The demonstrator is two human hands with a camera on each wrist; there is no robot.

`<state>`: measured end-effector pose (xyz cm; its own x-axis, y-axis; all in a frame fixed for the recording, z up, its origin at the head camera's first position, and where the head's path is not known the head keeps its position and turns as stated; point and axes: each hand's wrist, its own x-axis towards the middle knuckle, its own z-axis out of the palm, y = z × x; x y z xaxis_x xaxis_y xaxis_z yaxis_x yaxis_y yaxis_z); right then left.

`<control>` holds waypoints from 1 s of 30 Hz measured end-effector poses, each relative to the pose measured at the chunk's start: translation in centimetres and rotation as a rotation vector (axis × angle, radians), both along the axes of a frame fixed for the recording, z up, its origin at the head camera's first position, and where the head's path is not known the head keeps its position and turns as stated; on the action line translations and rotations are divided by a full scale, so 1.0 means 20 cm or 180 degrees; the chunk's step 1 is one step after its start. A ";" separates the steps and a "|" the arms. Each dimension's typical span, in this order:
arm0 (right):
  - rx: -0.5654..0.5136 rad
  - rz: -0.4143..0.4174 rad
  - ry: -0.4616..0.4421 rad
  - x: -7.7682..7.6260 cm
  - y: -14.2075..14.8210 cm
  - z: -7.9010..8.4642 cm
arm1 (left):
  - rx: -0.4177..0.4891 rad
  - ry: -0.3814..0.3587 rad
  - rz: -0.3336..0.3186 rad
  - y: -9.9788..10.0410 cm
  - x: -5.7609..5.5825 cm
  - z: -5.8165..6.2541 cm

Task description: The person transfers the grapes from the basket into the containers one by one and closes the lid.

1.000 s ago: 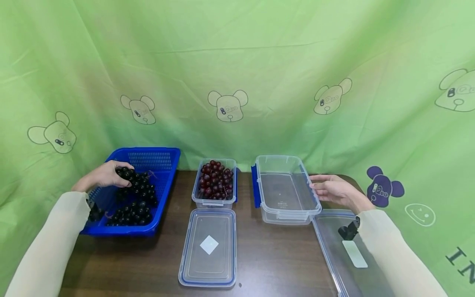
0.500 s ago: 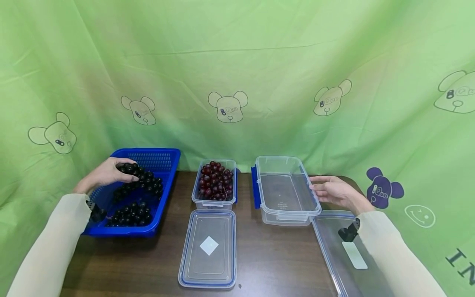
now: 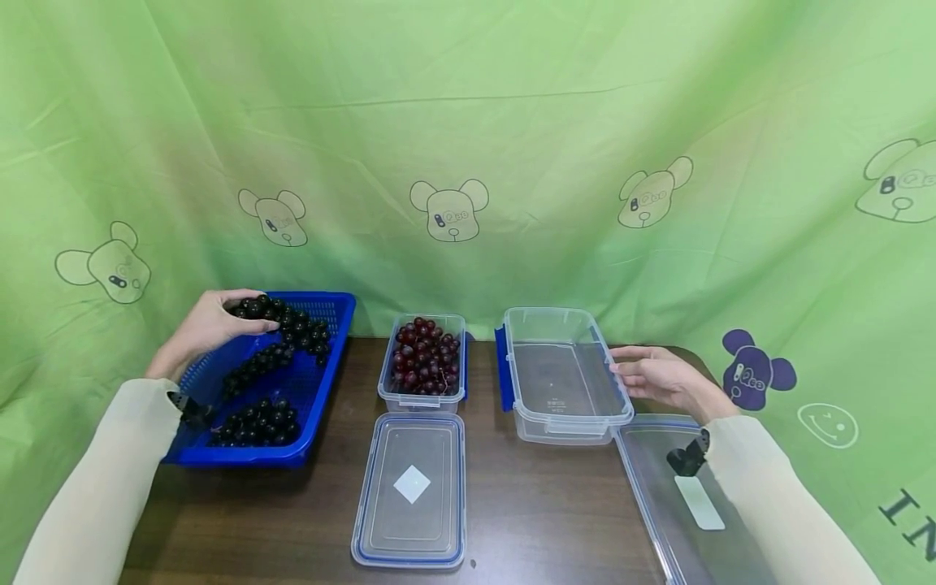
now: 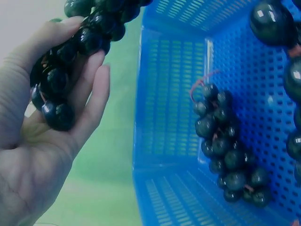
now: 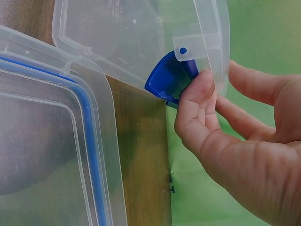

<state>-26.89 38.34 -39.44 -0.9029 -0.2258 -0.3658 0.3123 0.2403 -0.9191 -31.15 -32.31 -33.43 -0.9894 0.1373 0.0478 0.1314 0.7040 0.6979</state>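
Observation:
My left hand (image 3: 215, 327) grips a bunch of black grapes (image 3: 296, 329) over the back left of the blue basket (image 3: 322, 406). In the left wrist view, thumb and fingers curl round the upper end of this bunch (image 4: 89, 40). Another bunch of black grapes (image 3: 259, 424) lies on the basket floor. My right hand (image 3: 661, 375) holds the right side of a clear plastic container (image 3: 559, 382) with nothing inside. In the right wrist view, the curled fingers (image 5: 200, 92) touch its blue latch (image 5: 171, 77) and rim.
A smaller clear container (image 3: 424, 400) full of red grapes stands at the middle back. Its size of lid (image 3: 409, 520) lies in front. A larger lid (image 3: 658, 487) lies under the right forearm. A green curtain (image 3: 453, 122) hangs behind the brown table (image 3: 541, 512).
My left hand has risen and moved slightly back, lifting the grape bunch so that it stretches out to the right. The right hand and container have stayed in place.

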 end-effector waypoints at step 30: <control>0.0080 -0.0002 0.0083 0.01 0.01 -0.01 | 0.1277 0.0408 0.0180 0.54 -0.04 0.12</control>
<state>-26.61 38.53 -39.54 -0.9123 -0.2164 -0.3477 0.2884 0.2632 -0.9206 -32.00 -21.48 -31.07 -0.9774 0.0286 0.2095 0.2040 0.3885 0.8986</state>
